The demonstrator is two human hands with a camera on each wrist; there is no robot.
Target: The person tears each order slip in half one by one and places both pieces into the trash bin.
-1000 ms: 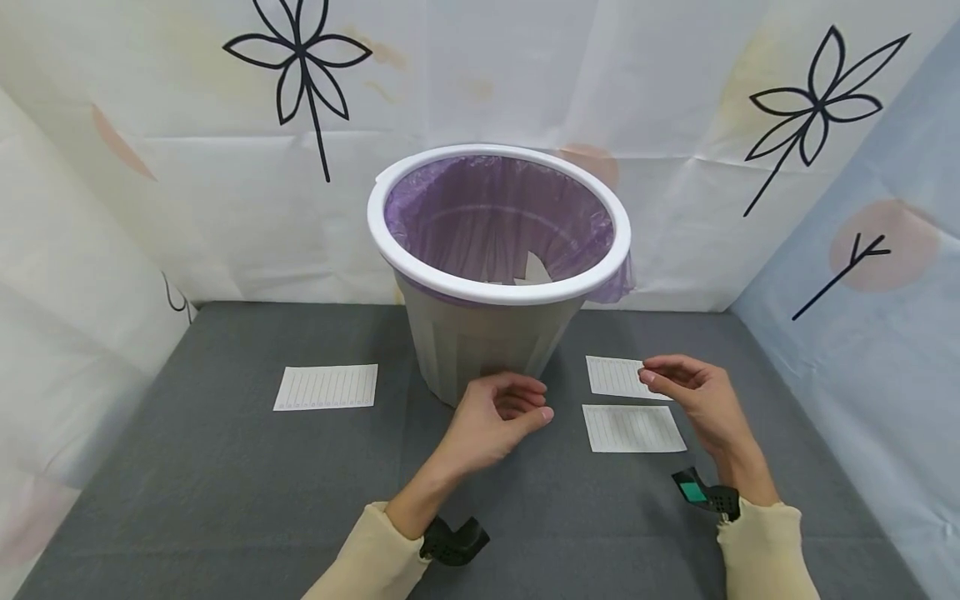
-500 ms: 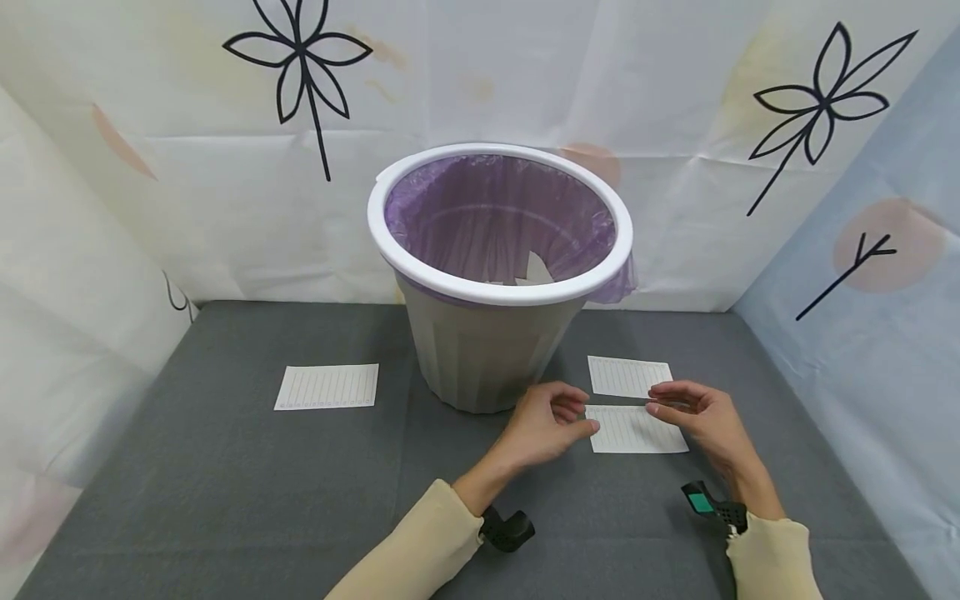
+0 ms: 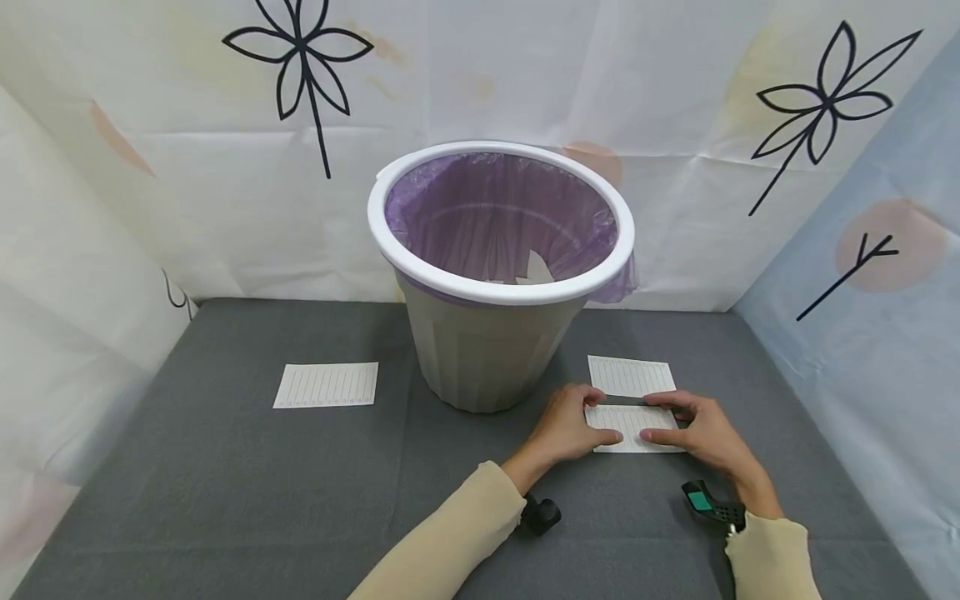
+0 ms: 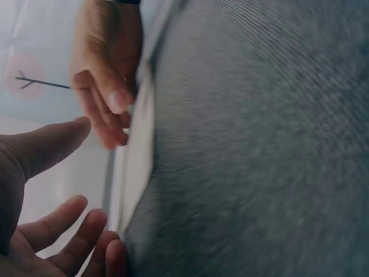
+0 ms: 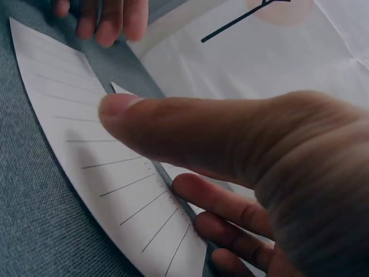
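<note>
A lined white paper card [image 3: 633, 427] lies on the grey cloth at the right, with a hand at each of its short ends. My left hand [image 3: 564, 427] is at its left end, thumb and fingers spread apart. At the right end, my right hand [image 3: 701, 429] has its thumb over the card and its fingers by the far edge, as the right wrist view shows. Neither hand pinches the card. Just behind lies a second lined card [image 3: 626, 375], close to the fingers of my right hand.
A bin [image 3: 483, 358] with a white rim and purple liner [image 3: 480, 217] stands at the back middle, pale paper pieces [image 3: 536, 268] inside it. Another lined card [image 3: 327, 385] lies to its left. Fabric walls [image 3: 480, 83] enclose the table [image 3: 247, 500] at the back and sides.
My left hand has moved right, from in front of the bin to the near card's left end. My right hand has come down from the far card to the near card's right end.
</note>
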